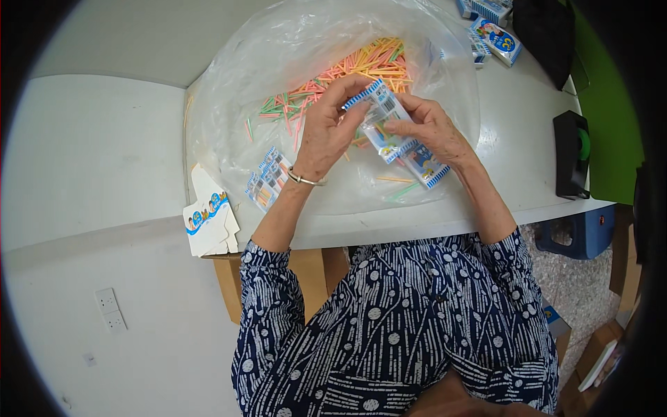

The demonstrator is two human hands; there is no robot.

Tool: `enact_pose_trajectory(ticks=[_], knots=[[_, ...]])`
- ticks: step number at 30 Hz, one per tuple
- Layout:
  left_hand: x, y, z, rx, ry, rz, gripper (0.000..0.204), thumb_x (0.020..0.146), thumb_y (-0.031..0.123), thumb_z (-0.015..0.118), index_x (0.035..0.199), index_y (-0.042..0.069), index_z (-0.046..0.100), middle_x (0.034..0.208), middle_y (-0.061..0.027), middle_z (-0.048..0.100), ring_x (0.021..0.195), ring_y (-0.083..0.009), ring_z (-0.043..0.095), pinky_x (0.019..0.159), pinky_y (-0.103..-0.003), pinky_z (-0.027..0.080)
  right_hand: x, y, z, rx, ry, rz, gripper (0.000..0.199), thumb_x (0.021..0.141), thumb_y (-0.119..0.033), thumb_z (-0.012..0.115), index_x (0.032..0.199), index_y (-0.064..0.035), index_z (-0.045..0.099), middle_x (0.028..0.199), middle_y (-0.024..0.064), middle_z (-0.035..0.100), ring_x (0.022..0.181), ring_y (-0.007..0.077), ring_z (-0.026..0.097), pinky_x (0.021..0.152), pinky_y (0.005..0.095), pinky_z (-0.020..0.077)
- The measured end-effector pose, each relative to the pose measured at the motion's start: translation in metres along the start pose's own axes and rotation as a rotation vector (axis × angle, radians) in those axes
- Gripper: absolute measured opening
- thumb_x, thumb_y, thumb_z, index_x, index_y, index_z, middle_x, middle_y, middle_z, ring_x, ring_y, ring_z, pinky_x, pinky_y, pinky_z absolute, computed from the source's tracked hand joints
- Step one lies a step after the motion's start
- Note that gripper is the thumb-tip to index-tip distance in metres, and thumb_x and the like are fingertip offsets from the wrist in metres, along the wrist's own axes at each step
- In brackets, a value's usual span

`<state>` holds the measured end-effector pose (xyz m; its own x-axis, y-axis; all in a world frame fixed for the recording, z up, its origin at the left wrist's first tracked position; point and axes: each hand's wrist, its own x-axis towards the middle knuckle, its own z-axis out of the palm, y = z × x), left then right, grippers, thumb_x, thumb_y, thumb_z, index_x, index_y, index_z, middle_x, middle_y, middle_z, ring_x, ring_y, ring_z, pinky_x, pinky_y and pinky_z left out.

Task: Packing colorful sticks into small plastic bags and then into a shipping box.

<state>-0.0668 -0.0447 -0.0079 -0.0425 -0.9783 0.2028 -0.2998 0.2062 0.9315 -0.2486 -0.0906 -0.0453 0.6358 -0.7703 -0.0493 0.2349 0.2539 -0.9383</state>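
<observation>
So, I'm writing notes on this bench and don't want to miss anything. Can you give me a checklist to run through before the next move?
1. Left hand grip on the raised packet: ok, at its upper end.
2. Right hand grip on it: ok, thumb across the front.
3. Sticks inside that packet: cannot tell; colour shows through, but could lie behind it.
4. Second packet below the right hand: cannot tell whether held or lying.
5. Stick pile within easy reach: ok, probably, just beyond the hands.
6. Near side free of loose sticks: not ok, a few lie there.
</observation>
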Motion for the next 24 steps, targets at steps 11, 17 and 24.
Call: enact_pose_trajectory(ticks=[11, 17, 24], knots=[[0.015, 0.004, 0.01, 0.028, -0.066, -0.013, 0.038, 0.08, 0.006, 0.065, 0.115, 0.002, 0.049, 0.1, -0.0092, 0.062, 0.093, -0.0129, 0.06, 0.075, -0.024, 0.05, -0.005, 0.006, -0.013, -0.073, -0.058, 0.117, 0.023, 0.082, -0.021, 0.07, 0.094, -0.002, 0.067, 0.08, 0.0018, 0.066, 0.068, 0.0043, 0.059, 0.062, 0.0191, 0.0463], [0.011, 0.01, 0.025, -0.231, 0.053, 0.025, 0.039, 0.081, 0.005, 0.068, 0.115, 0.003, 0.049, 0.098, -0.0082, 0.06, 0.082, -0.0119, 0.06, 0.07, -0.024, 0.05, -0.009, 0.003, -0.021, -0.011, -0.039, 0.146, 0.026, 0.084, -0.024, 0.068, 0.096, -0.0005, 0.069, 0.081, 0.0038, 0.068, 0.073, 0.0067, 0.062, 0.065, 0.0195, 0.0475], [-0.051, -0.018, 0.028, 0.406, -0.197, 0.076, 0.017, 0.081, 0.005, 0.063, 0.097, 0.002, 0.057, 0.092, -0.0082, 0.059, 0.087, -0.0195, 0.06, 0.072, -0.031, 0.05, -0.01, 0.003, -0.048, -0.114, 0.067, -0.032, 0.026, 0.082, -0.024, 0.07, 0.096, -0.0019, 0.071, 0.083, 0.0024, 0.069, 0.075, 0.006, 0.058, 0.076, 0.0227, 0.0436]])
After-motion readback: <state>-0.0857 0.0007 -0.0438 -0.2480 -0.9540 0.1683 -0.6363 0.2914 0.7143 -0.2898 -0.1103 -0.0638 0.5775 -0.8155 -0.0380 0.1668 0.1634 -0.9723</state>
